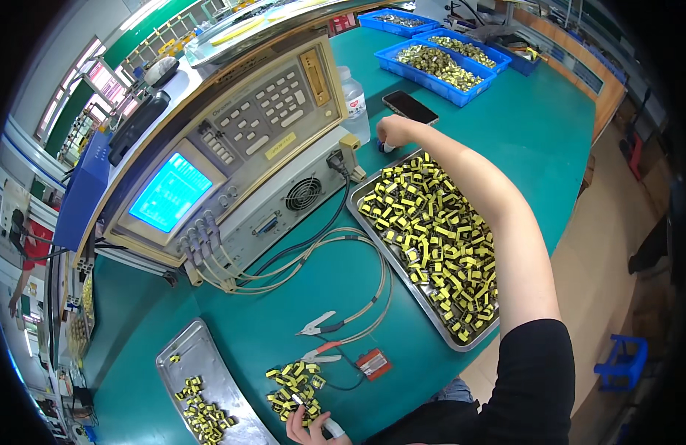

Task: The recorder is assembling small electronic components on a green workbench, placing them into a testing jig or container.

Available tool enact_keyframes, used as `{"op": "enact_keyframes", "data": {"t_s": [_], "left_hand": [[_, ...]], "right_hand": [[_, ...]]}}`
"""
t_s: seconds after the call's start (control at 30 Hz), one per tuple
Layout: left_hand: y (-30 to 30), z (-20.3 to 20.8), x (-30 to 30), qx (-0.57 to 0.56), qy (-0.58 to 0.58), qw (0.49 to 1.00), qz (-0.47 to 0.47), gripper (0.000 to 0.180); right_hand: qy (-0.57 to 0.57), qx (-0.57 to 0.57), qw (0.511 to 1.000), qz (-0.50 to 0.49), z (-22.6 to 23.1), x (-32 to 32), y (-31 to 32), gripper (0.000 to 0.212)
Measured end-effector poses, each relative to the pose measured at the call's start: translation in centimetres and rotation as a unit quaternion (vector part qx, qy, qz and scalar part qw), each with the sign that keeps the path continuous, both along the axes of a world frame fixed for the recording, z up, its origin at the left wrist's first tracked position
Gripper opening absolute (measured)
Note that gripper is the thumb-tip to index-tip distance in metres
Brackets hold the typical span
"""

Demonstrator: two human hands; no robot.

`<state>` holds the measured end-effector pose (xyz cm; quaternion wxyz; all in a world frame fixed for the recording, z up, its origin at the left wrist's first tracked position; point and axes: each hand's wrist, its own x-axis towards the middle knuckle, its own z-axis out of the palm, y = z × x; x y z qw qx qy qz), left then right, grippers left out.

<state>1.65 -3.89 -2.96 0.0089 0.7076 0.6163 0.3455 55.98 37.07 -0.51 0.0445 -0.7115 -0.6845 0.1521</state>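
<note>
My right hand (394, 131) reaches far across the table, its fingers closed around a small dark-blue and white object (386, 147) next to the clear plastic bottle (353, 101). What exactly that object is, the fingers partly hide. Low in the view, my left hand (307, 432) has its fingers apart at the near edge of a loose pile of small yellow-and-black transformers (293, 384). White coverings show on some of its fingers. Under my right arm lies a metal tray (402, 276) heaped with the same transformers. Another metal tray (235, 400) on the left holds fewer.
A bench test instrument (258, 119) with a lit screen stands on a grey unit (284, 200). Cables run from it to two clip leads (321, 324) beside a small red box (373, 364). Farther back are a phone (410, 107) and blue bins (462, 96) of parts.
</note>
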Motion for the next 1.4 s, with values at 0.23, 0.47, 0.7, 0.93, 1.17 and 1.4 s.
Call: {"op": "enact_keyframes", "data": {"t_s": [0.23, 0.47, 0.7, 0.93, 1.17, 1.4], "left_hand": [[0.1, 0.2, 0.0, 0.006, 0.007, 1.0, -0.01, 0.011], [0.0, -0.4, -0.4, 0.006, 0.002, 1.0, -0.016, 0.011], [0.1, 0.3, 0.1, 0.006, 0.002, 1.0, -0.001, 0.01], [0.2, 0.0, -0.3, 0.001, 0.011, 1.0, -0.014, 0.015], [0.3, 0.5, -0.4, -0.006, 0.013, 1.0, -0.021, 0.02], [-0.1, -0.1, -0.5, -0.003, -0.004, 1.0, -0.023, 0.02]], "right_hand": [[0.022, 0.12, 0.99, 0.07, -0.7, -3.0, -1.2, 0.025], [0.053, 0.254, 0.964, 0.054, 0.3, -3.3, -2.6, 0.023], [-0.069, 0.231, 0.898, -0.368, -1.9, 1.8, -1.9, 0.073], [0.004, 0.07, 0.902, -0.425, -3.1, 7.2, 0.7, 0.099], [0.016, 0.041, 0.926, -0.375, -2.5, 5.0, 0.8, 0.09], [-0.006, 0.065, 0.957, -0.282, -2.5, 0.5, -0.1, 0.076]]}}
